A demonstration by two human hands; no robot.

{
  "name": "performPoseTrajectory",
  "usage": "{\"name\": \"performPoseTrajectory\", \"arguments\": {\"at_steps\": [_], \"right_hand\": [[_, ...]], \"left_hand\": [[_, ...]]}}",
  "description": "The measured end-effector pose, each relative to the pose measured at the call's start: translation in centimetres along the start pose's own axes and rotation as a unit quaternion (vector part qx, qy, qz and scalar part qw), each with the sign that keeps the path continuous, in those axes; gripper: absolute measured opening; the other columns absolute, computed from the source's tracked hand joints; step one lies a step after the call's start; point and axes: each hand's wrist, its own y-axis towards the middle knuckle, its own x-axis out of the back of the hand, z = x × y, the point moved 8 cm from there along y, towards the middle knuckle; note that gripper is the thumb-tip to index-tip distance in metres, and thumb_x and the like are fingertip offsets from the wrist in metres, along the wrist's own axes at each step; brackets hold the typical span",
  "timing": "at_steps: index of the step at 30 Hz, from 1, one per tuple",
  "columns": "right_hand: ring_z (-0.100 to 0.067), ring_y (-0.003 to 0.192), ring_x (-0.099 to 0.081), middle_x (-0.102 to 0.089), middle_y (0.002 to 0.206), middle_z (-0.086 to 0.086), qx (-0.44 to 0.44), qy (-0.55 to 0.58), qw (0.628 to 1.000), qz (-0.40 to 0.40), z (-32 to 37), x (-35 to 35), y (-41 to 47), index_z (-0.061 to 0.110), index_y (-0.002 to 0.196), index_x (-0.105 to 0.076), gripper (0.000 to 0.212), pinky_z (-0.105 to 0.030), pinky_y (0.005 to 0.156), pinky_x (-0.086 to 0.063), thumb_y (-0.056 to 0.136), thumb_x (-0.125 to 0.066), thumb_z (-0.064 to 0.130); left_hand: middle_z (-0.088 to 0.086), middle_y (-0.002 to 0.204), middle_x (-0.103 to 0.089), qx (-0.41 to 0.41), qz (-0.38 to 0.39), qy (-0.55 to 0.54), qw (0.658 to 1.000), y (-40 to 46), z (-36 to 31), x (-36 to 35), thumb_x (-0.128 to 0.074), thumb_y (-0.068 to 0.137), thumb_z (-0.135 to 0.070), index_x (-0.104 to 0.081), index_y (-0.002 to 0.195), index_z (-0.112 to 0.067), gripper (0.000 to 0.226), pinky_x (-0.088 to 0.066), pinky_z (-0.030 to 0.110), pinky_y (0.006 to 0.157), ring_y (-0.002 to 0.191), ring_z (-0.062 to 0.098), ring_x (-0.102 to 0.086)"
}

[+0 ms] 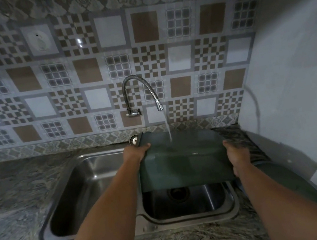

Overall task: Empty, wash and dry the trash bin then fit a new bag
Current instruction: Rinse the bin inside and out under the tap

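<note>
Between both hands' grip (135, 152) (238, 155), green bin (184, 165).

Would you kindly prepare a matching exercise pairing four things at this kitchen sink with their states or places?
Things:
1. dark green plastic trash bin
2. chrome gooseneck tap
3. left steel sink basin
4. round metal sink strainer

States:
A. running water
B. gripped by both hands, left hand, right hand
C. lying on the counter behind the sink
D. holding nothing

Pairs: 1-B, 2-A, 3-D, 4-C
</note>
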Motion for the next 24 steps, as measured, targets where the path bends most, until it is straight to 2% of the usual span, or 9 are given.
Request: {"name": "performPoseTrajectory", "arguments": {"at_steps": [2, 5, 8, 10, 13, 15, 17, 20, 24], "right_hand": [[-0.035, 0.123, -0.062, -0.066, 0.134, -0.018, 0.005, -0.012, 1.0, 0.003, 0.2, -0.3, -0.1, -0.002, 0.131, -0.066, 0.053, -0.046, 0.108, -0.049, 0.093, -0.075, 0.033], [-0.036, 0.121, -0.062, -0.067, 0.133, -0.018, 0.004, -0.026, 1.0, 0.006, 0.2, -0.5, -0.1, 0.001, 0.13, -0.067, 0.055, -0.046, 0.107, -0.05, 0.091, -0.075, 0.039], [-0.038, 0.118, -0.062, -0.067, 0.13, -0.019, -0.001, -0.021, 1.0, 0.004, 0.4, -0.7, -0.3, 0.0, 0.127, -0.068, 0.053, -0.047, 0.103, -0.051, 0.092, -0.074, 0.04], [-0.039, 0.116, -0.063, -0.067, 0.128, -0.02, 0.0, -0.021, 1.0, 0.003, 0.6, -0.8, -0.4, -0.002, 0.126, -0.068, 0.052, -0.046, 0.1, -0.052, 0.093, -0.073, 0.039], [-0.039, 0.117, -0.062, -0.066, 0.127, -0.022, 0.009, -0.017, 1.0, 0.0, 1.4, -0.8, -0.9, -0.005, 0.125, -0.068, 0.051, -0.045, 0.099, -0.05, 0.095, -0.072, 0.036], [-0.039, 0.117, -0.062, -0.066, 0.126, -0.021, 0.016, -0.013, 1.0, -0.003, 1.8, -0.9, -0.9, -0.005, 0.125, -0.067, 0.049, -0.045, 0.101, -0.05, 0.095, -0.072, 0.034], [-0.034, 0.108, -0.062, -0.067, 0.125, -0.019, 0.019, -0.013, 1.0, 0.001, 2.3, -1.1, -0.9, -0.004, 0.122, -0.068, 0.046, -0.044, 0.101, -0.05, 0.096, -0.07, 0.033], [-0.027, 0.098, -0.055, -0.066, 0.117, -0.018, 0.022, -0.01, 1.0, 0.005, 3.3, -1.3, -1.4, -0.006, 0.121, -0.067, 0.042, -0.044, 0.101, -0.048, 0.098, -0.067, 0.03], [-0.031, 0.112, -0.06, -0.065, 0.128, -0.013, 0.016, 0.005, 0.999, 0.029, 4.2, -1.5, -1.6, 0.001, 0.132, -0.063, 0.052, -0.048, 0.108, -0.048, 0.094, -0.068, 0.036]], "left_hand": [[0.017, 0.108, -0.072, 0.016, -0.018, -0.046, 0.999, -1.5, -0.2, 0.6, -0.094, 0.067, -0.039, -0.068, 0.114, 0.004, 0.068, -0.06, 0.043, 0.088, 0.097, 0.034, -0.071], [0.021, 0.094, -0.076, 0.042, 0.035, -0.131, 0.99, -1.7, 0.2, 0.3, -0.097, 0.06, -0.018, -0.072, 0.103, 0.007, 0.056, -0.062, 0.055, 0.077, 0.082, 0.036, -0.075], [0.022, 0.086, -0.076, 0.035, 0.059, -0.133, 0.989, -1.7, 0.3, 1.0, -0.095, 0.054, -0.011, -0.074, 0.093, 0.006, 0.047, -0.061, 0.059, 0.077, 0.078, 0.036, -0.075], [0.021, 0.086, -0.075, 0.02, 0.086, -0.12, 0.989, -3.4, -0.4, 1.2, -0.086, 0.061, 0.0, -0.071, 0.097, 0.003, 0.039, -0.063, 0.054, 0.076, 0.076, 0.034, -0.073], [0.019, 0.089, -0.072, -0.005, 0.144, -0.066, 0.987, -5.1, -1.0, 1.1, -0.066, 0.074, 0.021, -0.064, 0.091, -0.01, 0.035, -0.06, 0.038, 0.061, 0.07, 0.029, -0.068], [0.024, 0.097, -0.071, -0.019, 0.135, -0.048, 0.99, -4.8, -1.0, 1.5, -0.066, 0.071, 0.021, -0.061, 0.096, -0.006, 0.037, -0.06, 0.039, 0.062, 0.072, 0.03, -0.067], [0.027, 0.1, -0.069, -0.008, 0.109, -0.069, 0.992, -3.9, -0.7, 2.1, -0.073, 0.067, 0.014, -0.056, 0.111, 0.003, 0.049, -0.062, 0.047, 0.063, 0.075, 0.034, -0.068], [0.023, 0.096, -0.07, -0.025, 0.098, -0.104, 0.989, -3.5, -1.0, 2.5, -0.073, 0.08, 0.014, -0.055, 0.118, 0.005, 0.042, -0.062, 0.04, 0.06, 0.071, 0.03, -0.068], [0.013, 0.112, -0.072, -0.059, 0.057, -0.109, 0.991, -2.7, -1.1, 2.7, -0.072, 0.093, -0.007, -0.053, 0.133, -0.015, 0.045, -0.061, 0.048, 0.087, 0.095, 0.031, -0.071]]}}
